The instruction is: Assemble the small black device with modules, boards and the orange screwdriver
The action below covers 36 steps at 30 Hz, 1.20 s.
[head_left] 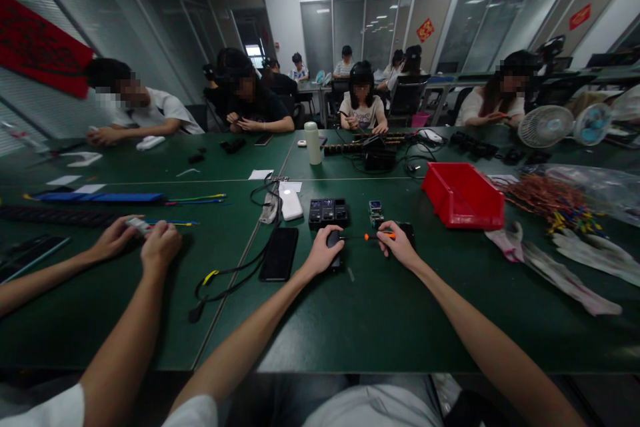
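My left hand [323,253] is closed around a small black device [336,257] that rests on the green table [380,327]. In my right hand [399,245] is a screwdriver [373,237] with an orange and black handle, its thin shaft pointing left toward the device. Whether the tip touches the device I cannot tell. Just beyond my left hand sits a black compartment tray [328,212] holding dark parts. A small green circuit-board piece [375,212] stands past my right hand, and a dark flat object [406,233] lies partly hidden behind that hand.
Left of my hands lie a black phone [279,254], a white power bank [291,201] and a black cable [235,271]. To the right are a red bin [463,197], gloves [565,273] and copper wires [555,197]. A co-worker's hands [145,240] work at far left; a bottle [313,143] stands ahead.
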### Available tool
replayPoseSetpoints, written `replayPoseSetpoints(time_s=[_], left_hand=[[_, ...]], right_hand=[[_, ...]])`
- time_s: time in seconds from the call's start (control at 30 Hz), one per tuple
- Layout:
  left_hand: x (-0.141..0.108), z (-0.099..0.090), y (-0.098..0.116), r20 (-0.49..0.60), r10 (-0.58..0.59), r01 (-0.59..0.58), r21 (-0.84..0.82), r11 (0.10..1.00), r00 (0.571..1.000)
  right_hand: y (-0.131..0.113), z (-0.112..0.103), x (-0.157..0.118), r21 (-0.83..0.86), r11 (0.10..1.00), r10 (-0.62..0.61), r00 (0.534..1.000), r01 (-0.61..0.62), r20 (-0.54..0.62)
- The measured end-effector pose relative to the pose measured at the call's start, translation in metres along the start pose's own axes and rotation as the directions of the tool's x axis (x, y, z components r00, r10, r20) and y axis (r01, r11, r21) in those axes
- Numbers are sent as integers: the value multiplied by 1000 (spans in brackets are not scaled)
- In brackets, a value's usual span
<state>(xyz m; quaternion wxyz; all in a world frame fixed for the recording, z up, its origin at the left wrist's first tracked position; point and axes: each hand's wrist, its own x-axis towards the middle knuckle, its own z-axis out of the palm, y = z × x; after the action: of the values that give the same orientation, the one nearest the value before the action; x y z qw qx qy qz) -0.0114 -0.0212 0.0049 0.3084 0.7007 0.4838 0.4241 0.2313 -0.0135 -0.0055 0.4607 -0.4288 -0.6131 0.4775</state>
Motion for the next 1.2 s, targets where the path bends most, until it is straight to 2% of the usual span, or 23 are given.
replayPoseSetpoints(time_s=[0.23, 0.43, 1.2], left_hand=[[1, 1, -1, -5, -8, 8, 7, 1000, 1000], [0, 1, -2, -4, 5, -5, 6, 1000, 1000], [1, 3, -6, -7, 14, -14, 6, 1000, 1000]], right_hand=[[1, -1, 1, -3, 999, -48, 998, 47, -41], [-1, -2, 0, 34, 999, -34, 999, 34, 2], [-2, -2, 0, 42, 999, -23, 1000, 24, -6]])
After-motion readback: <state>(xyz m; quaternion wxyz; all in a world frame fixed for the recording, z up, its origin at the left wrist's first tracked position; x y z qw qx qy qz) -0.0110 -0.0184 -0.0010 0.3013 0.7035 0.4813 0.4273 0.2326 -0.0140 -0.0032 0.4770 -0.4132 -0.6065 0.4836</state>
